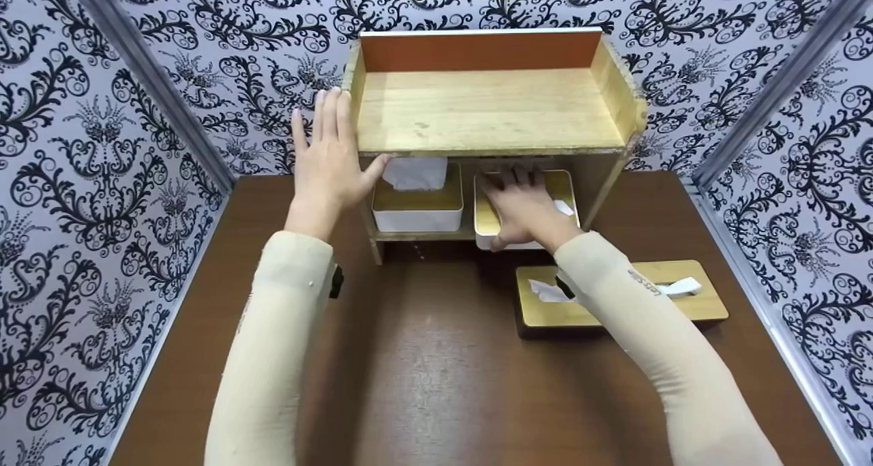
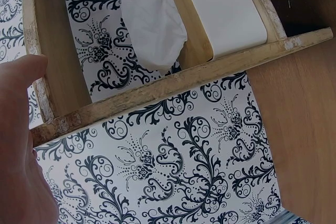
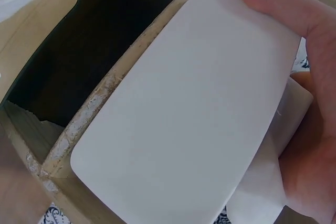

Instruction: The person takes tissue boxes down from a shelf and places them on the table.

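Head, backdrop: behind my scene hangs white wallpaper (image 1: pixel 109 121) with black scrollwork, above a brown tabletop (image 1: pixel 423 391).
Head, shelf: one wooden shelf unit (image 1: pixel 491 108), upper centre, its length running left to right.
Head, right box: the right tissue box (image 1: pixel 557 184) sits at frame centre in the lower compartment, white front toward the bottom edge; foreshortening keeps me from telling its longer side.
Head, right hand: my right hand (image 1: pixel 526 208) spans that box, fingers over the lid, thumb on the front, gripping it.
Head, left hand: my left hand (image 1: pixel 327 169) lies along the shelf's left side panel, fingers straight and pointing up-frame, thumb apart at the front edge, palm not closed.
Head, box count: three; the left tissue box (image 1: pixel 417 220) shares the compartment, and one long tissue box (image 1: pixel 556 314) lies right of centre, below the shelf.
Left wrist, hand: thumb touches the panel edge, left of frame.
Right wrist, grip: the white face's long axis slants from upper right to lower left; thumb presses it at upper right, fingers mostly hidden.
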Demonstrator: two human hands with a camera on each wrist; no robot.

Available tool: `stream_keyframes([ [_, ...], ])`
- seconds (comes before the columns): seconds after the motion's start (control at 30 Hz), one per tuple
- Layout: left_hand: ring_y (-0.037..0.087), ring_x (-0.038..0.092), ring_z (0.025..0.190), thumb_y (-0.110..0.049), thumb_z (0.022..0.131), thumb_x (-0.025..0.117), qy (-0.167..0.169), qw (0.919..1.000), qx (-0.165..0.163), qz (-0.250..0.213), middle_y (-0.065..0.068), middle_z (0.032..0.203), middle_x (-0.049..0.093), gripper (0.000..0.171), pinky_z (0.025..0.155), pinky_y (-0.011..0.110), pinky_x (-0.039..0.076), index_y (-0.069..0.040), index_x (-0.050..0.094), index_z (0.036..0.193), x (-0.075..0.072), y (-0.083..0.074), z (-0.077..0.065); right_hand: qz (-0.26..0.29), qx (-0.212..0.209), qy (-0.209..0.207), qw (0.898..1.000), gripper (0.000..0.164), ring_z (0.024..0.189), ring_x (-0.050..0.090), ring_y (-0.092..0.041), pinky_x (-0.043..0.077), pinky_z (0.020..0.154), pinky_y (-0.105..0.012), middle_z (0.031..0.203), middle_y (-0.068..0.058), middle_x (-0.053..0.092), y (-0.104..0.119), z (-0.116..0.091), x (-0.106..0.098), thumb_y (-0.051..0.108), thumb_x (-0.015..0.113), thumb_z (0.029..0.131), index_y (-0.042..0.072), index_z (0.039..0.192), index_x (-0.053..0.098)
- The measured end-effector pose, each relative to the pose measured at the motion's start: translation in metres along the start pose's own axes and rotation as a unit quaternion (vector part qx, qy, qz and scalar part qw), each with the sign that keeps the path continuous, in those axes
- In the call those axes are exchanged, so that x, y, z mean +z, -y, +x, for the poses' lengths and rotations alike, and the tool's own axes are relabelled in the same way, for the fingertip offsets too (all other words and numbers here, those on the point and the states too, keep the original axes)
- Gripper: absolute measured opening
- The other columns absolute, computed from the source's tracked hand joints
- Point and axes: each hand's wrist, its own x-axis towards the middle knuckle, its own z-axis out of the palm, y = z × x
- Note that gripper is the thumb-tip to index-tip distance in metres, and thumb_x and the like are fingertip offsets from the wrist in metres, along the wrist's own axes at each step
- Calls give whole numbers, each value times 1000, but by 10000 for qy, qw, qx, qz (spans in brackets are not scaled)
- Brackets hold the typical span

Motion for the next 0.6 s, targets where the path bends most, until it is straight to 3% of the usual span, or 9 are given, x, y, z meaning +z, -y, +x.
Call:
stream_keyframes([
  [0.27,28,-10,153,-70,90,42,22,10000,10,1,12,165,-9,104,121,53,-15,-8,-11,155,-1,0,0,-124,205,-317,9992,128,144,16,-50,19,111,-72,158,-28,17,7,-12,-2,68,80,53,25,156,18],
  [0.6,28,-11,153,-69,90,42,94,10000,-19,7,12,165,-11,104,121,53,-15,-8,-11,155,-1,0,0,-176,123,-392,9990,128,138,28,-49,23,109,-70,153,-27,30,18,-30,0,64,84,51,23,155,22],
])
